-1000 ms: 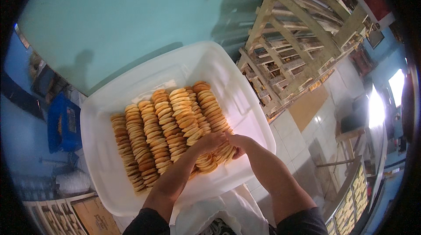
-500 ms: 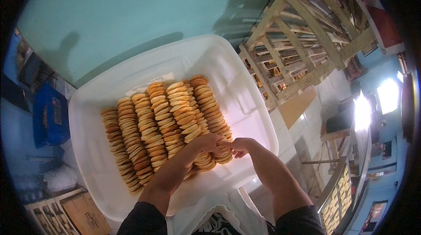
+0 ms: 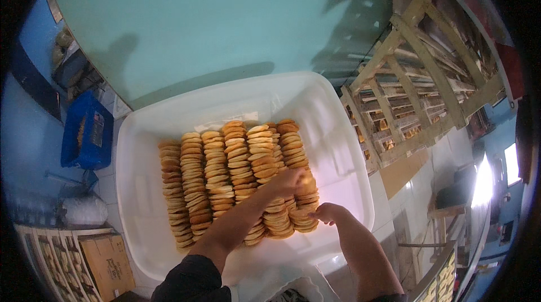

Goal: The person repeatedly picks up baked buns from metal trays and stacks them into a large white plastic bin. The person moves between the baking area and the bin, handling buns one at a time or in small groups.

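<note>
Several rows of golden-brown flat round breads (image 3: 194, 189) stand on edge, packed against each other in a large white plastic tub (image 3: 135, 234). My left hand (image 3: 290, 182) reaches over the rightmost row (image 3: 294, 150), its fingers down against the breads about midway along. Those fingers are blurred and partly hidden, so their grip does not show. At the near end of that same row is my right hand (image 3: 332, 213), fingers curled, the tips against the last breads. What it holds, if anything, is hidden.
Behind the tub rises a pale green wall (image 3: 225, 20). A wooden slatted rack (image 3: 406, 76) stands at the right. On the left are a blue crate (image 3: 107, 152) and a cardboard box (image 3: 107, 262). A tray of pale pieces (image 3: 442, 279) shows at lower right.
My hands, close together at the row's near end before, are now apart. The left has moved farther up the row; the right stays near its end. The whole view has shifted.
</note>
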Demonstrator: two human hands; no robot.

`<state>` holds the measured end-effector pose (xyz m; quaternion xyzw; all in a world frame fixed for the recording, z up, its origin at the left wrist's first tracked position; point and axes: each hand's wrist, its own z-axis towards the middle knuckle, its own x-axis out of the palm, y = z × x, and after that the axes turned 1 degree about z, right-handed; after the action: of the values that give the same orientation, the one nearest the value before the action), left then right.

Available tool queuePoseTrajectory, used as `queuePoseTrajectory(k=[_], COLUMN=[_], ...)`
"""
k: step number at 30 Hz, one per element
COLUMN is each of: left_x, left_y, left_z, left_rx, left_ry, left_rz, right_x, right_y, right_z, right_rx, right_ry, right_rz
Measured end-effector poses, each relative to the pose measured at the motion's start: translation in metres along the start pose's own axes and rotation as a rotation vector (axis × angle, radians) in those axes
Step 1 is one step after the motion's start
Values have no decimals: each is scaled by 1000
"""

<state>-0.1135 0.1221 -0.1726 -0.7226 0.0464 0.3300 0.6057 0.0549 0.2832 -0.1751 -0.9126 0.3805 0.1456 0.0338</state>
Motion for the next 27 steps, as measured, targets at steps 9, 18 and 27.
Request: queuePoseTrajectory(k=[9,18,27], left_x=[-149,-93,-136], left_y=[-12,11,119], left_z=[0,-1,44], left_rx=[-164,-17,-389], left_ry=[-348,-251,-87], left_rz=[105,141,89], right_x=[-16,-101,-166], right_y=[38,105,156], right_z=[-44,-42,9], right_rx=[-374,-774,-1055], right_ry=[-780,-956,-1276], right_rz=[-39,-32,166])
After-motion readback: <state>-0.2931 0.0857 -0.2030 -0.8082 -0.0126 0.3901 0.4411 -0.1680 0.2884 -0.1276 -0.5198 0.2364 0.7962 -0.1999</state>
